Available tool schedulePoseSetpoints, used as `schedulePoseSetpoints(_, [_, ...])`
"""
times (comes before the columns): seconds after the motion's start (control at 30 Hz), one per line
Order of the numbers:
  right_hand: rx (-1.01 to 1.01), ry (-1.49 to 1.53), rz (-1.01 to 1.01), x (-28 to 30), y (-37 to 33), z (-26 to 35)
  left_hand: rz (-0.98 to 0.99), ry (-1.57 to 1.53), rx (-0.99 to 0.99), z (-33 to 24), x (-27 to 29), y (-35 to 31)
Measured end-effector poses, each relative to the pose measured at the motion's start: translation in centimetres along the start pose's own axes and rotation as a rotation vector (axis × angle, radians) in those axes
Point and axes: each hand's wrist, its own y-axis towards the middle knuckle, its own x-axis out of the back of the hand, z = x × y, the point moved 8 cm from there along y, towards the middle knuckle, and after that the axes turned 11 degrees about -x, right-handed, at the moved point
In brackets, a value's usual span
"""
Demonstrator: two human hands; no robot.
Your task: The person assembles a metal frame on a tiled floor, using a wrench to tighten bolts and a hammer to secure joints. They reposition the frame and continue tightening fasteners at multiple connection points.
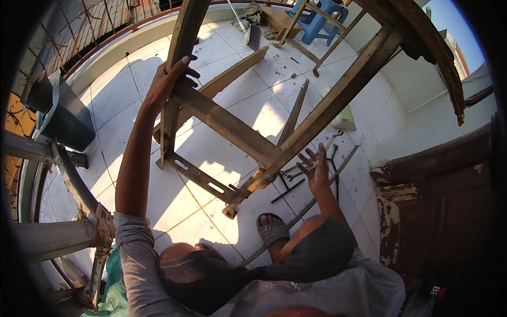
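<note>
While left hand (pixel 165 80) curls round left rail (pixel 185 34) of wooden frame (pixel 227 125), we'd best grip firmly, guarding against twist. Right hand (pixel 317 169) open, fingers spread; whether anything small sits there, we can't tell. Frame sits ahead of sandalled foot (pixel 273 231); long axis runs away from us, slotted bar (pixel 198 177) at near end, right rail (pixel 338 99) slanting rightward.

The floor (pixel 174 224) is of pale square tiles, patched with sunlight and shadow. On it, dark metal tools (pixel 291 185) and an open-ended wrench (pixel 334 138) lie to the right, a dark bucket (pixel 74 122) stands left, a blue plastic stool (pixel 320 25) far right.
</note>
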Motion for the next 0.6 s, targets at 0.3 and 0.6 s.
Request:
schedulePoseSetpoints(0.3, [-0.081, 0.407, 0.356, -11.6, 2.3, -2.2, -0.358, 0.089, 0.041, 1.2, 0.4, 1.3])
schedulePoseSetpoints(0.6, [-0.095, 0.478, 0.198, -3.9, 11.1, 3.2, -0.256, 0.016, 0.068, 3.1, -9.3, 7.1])
